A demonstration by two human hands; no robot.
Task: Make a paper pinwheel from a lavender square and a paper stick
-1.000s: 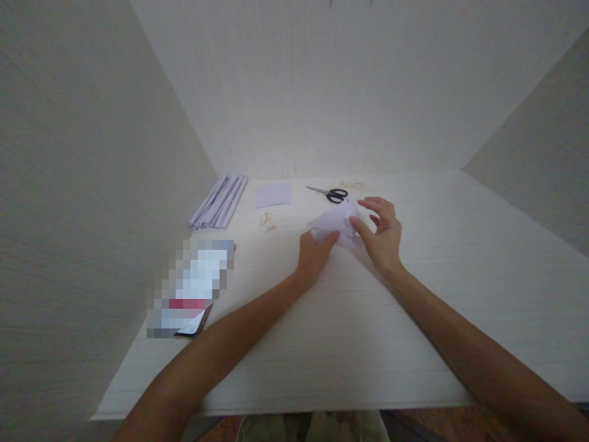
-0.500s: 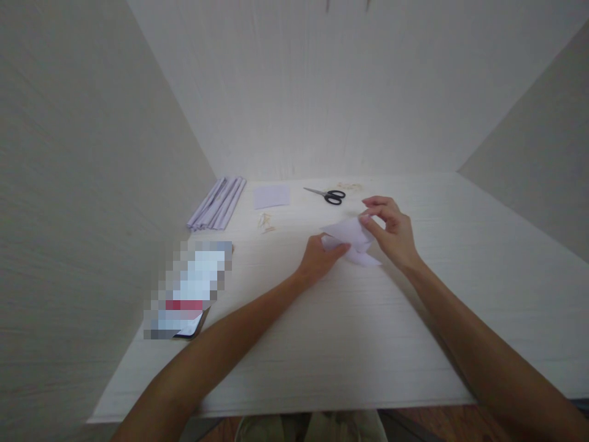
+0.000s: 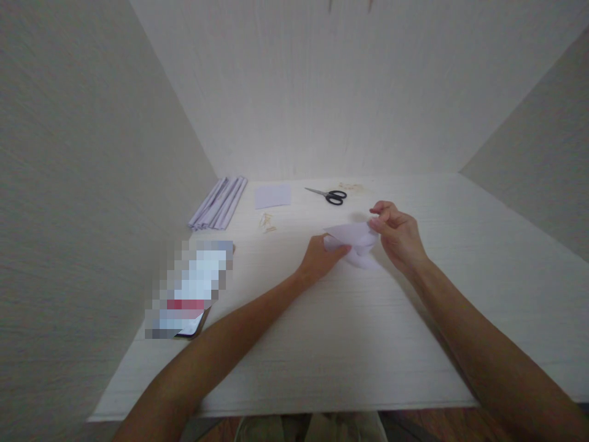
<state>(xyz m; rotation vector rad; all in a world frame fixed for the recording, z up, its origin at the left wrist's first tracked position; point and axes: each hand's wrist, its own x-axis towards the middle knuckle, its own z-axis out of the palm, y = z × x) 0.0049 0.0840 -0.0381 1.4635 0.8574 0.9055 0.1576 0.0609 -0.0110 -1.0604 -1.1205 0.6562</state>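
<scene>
A folded piece of pale lilac paper (image 3: 353, 234) is held above the white table, its flaps standing apart. My left hand (image 3: 321, 256) grips the paper's left side, thumb on top and fingers underneath, partly hidden by it. At the upper right edge of the paper, my right hand (image 3: 399, 236) pinches a corner between thumb and fingertips. Beyond the hands lie scissors (image 3: 327, 196) with black handles, blades pointing left.
Several rolled lilac paper tubes (image 3: 218, 204) lie at the back left, beside a flat lilac sheet (image 3: 273, 196). Small pale sticks or bands (image 3: 267, 223) lie before the sheet, more (image 3: 351, 186) behind the scissors. A phone (image 3: 196, 288) with blurred screen lies left. Walls enclose the table (image 3: 322, 344).
My right hand has shifted slightly right and its fingers have drawn closer together at the paper's corner. The upper flap has moved a little right. My left hand keeps its hold.
</scene>
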